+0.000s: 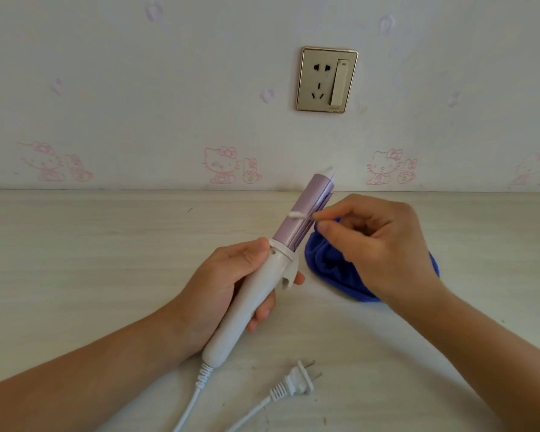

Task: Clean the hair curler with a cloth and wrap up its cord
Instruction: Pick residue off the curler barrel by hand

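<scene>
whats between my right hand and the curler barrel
A white cotton swab: the right hand pinches one end, and the other tip lies against the purple barrel of the hair curler. The head view shows it.

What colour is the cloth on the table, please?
The cloth is deep blue, clearest in the head view.

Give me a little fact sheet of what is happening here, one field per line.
left hand: grips the white handle of the hair curler, barrel pointing up and away
right hand: pinches a cotton swab laid against the lilac barrel
cloth: blue, bunched on the table, partly behind the right hand
cord: loose, not wrapped
plug: lying on the table, out of the wall socket
</scene>
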`<state>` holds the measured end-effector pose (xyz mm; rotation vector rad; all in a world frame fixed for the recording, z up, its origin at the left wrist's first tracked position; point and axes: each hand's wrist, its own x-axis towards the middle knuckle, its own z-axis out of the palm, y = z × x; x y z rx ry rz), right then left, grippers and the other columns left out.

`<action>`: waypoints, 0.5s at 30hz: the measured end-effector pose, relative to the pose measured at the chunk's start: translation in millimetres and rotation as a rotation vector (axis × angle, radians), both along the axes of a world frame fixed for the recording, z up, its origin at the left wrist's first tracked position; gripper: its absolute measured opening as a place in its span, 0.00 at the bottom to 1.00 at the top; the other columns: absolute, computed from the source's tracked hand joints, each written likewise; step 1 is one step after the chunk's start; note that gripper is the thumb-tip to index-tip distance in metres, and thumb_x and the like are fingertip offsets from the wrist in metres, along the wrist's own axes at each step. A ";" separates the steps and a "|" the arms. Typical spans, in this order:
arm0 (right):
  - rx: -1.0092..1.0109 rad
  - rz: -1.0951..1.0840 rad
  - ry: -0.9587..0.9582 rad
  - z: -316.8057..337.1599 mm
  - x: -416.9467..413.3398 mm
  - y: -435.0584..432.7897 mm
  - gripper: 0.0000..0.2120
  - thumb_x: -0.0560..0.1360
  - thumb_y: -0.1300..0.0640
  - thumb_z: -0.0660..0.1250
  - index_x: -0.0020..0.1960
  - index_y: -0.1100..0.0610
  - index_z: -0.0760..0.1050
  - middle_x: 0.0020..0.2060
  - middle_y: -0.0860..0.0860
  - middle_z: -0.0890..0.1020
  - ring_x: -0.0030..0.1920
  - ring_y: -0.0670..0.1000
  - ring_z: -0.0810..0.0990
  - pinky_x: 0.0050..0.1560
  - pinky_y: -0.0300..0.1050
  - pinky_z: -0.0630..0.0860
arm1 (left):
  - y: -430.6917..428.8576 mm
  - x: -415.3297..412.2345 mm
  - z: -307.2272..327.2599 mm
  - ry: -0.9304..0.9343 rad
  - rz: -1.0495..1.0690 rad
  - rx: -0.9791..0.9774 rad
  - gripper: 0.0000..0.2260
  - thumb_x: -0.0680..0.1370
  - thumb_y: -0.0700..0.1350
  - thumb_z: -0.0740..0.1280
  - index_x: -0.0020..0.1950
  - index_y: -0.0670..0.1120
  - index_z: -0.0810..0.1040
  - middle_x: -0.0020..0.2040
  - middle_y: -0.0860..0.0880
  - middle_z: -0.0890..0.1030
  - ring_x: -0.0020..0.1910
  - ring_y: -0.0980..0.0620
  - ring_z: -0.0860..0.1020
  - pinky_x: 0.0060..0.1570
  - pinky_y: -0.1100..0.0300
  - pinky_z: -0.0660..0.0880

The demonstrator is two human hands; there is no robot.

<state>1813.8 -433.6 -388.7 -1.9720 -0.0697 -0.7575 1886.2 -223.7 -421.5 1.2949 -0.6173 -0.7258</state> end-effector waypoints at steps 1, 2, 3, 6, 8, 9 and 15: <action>0.007 -0.037 -0.015 2.2 1.2 -5.2 0.11 0.76 0.66 0.73 0.44 0.51 0.86 0.24 0.58 0.75 0.26 0.60 0.69 0.28 0.42 0.67 | -0.3 -0.3 0.5 -0.005 0.010 0.014 0.24 0.80 0.58 0.61 0.56 0.39 0.85 0.49 0.20 0.76 0.27 0.49 0.73 0.25 0.60 0.72; 0.007 -0.056 -0.027 2.9 1.4 -7.9 0.12 0.76 0.67 0.73 0.43 0.51 0.86 0.24 0.59 0.75 0.27 0.62 0.69 0.28 0.43 0.67 | -0.5 -0.3 0.7 -0.010 0.022 0.028 0.23 0.80 0.58 0.63 0.54 0.40 0.86 0.50 0.20 0.75 0.27 0.49 0.74 0.25 0.60 0.72; 0.010 -0.046 -0.029 2.1 0.8 -5.8 0.11 0.76 0.67 0.73 0.43 0.52 0.86 0.24 0.59 0.75 0.27 0.62 0.69 0.27 0.42 0.67 | -0.6 -0.1 0.1 -0.010 0.035 0.032 0.22 0.79 0.58 0.64 0.54 0.41 0.86 0.49 0.21 0.76 0.28 0.49 0.75 0.25 0.60 0.72; 0.029 0.084 0.013 -4.5 -4.0 10.5 0.06 0.75 0.65 0.73 0.44 0.56 0.86 0.22 0.56 0.75 0.23 0.52 0.68 0.26 0.39 0.66 | -1.9 0.8 -1.4 0.011 0.059 -0.002 0.19 0.78 0.56 0.67 0.52 0.41 0.85 0.40 0.40 0.83 0.27 0.51 0.75 0.24 0.61 0.73; 0.018 0.070 0.018 -3.4 -3.1 9.7 0.06 0.75 0.64 0.73 0.45 0.55 0.86 0.23 0.56 0.76 0.23 0.53 0.68 0.27 0.39 0.67 | -3.0 0.1 0.0 0.006 0.066 -0.011 0.17 0.77 0.56 0.69 0.52 0.43 0.85 0.41 0.46 0.84 0.27 0.51 0.75 0.24 0.60 0.73; 0.023 0.019 0.003 -1.4 -1.0 4.3 0.08 0.75 0.65 0.73 0.44 0.54 0.86 0.24 0.59 0.76 0.25 0.57 0.69 0.27 0.41 0.67 | -3.3 -0.1 0.3 -0.007 0.065 -0.010 0.18 0.77 0.57 0.70 0.52 0.43 0.84 0.43 0.45 0.84 0.27 0.50 0.75 0.25 0.60 0.72; 0.008 0.083 0.028 -6.9 -4.6 15.8 0.07 0.74 0.64 0.72 0.44 0.54 0.86 0.21 0.51 0.74 0.22 0.44 0.67 0.27 0.33 0.65 | -3.3 -0.7 1.0 -0.008 0.073 -0.023 0.16 0.79 0.55 0.67 0.52 0.43 0.85 0.41 0.47 0.83 0.26 0.50 0.74 0.24 0.61 0.72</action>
